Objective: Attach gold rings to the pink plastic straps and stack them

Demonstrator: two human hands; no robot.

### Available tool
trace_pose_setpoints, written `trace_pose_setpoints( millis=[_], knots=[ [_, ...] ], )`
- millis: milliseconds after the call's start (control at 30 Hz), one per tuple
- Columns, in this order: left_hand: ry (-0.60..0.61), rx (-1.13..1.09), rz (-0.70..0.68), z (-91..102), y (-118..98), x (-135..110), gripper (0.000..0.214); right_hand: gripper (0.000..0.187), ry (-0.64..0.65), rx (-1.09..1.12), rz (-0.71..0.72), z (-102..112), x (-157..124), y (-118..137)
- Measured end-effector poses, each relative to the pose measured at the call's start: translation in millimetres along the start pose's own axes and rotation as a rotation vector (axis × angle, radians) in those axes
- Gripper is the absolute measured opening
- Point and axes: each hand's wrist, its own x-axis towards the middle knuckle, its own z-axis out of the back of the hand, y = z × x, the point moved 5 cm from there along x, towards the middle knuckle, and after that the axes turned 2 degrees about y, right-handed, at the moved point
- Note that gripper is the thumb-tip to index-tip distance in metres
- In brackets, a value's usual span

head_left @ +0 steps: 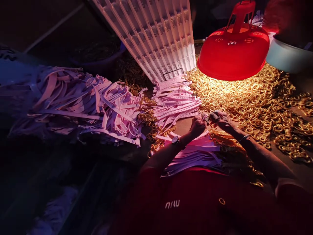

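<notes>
The left hand [198, 124] and right hand [220, 118] meet fingertip to fingertip, the fingers bent inward; whatever may be pinched between them is too small and shadowed to tell. They are at the near left edge of the heaped gold rings [227, 96], just beyond the near straps [195, 155] and beside the middle straps [176, 106]. A small part could slip from the fingertips and be lost among the look-alike rings, mainly because the pieces are small and the grip is hard to see. The left forearm crosses over the near straps, so a sleeve or the watch [175, 140] could snag and drag them askew. The rings spread loosely across the worktop [183, 125], and a nudge from the right forearm might scatter some. The red lamp [233, 55] hangs low over the heap, so a raised hand could knock it. As for numbers, there are two hands, one lamp, one watch, one bracelet [242, 138], one pale ribbed panel [158, 36] and one bluish basin [288, 54]. The straps form three main groups, counting the large left pile [97, 104]; single straps and rings overlap too much to count.
</notes>
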Motion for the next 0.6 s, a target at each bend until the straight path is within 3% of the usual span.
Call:
trace_pose_setpoints(
  millis=[133, 267, 367, 433, 600],
  knots=[
    [0.066, -0.054, -0.013, -3.8, 2.4, 10.9, 0.020, 0.043, 0.020, -0.088, -0.030, -1.0, 5.8, -13.3],
    [0.162, -0.146, 0.096, -3.4, 17.0, 21.7, 0.014, 0.023, -0.191, -0.450, 0.193, 2.5, 5.5, -7.8],
    [0.233, -0.215, 0.184, -3.2, 20.8, 20.9, 0.015, 0.017, -0.216, -0.470, 0.300, -1.2, 6.9, -3.9],
    [0.230, -0.281, 0.161, -3.5, 15.7, 17.9, 0.018, 0.022, -0.261, -0.312, 0.305, 4.2, 12.4, -1.9],
    [0.144, -0.383, 0.072, -6.7, 11.9, 13.4, 0.037, 0.041, -0.272, 0.473, 0.168, 40.5, 32.4, 9.0]
  ],
)
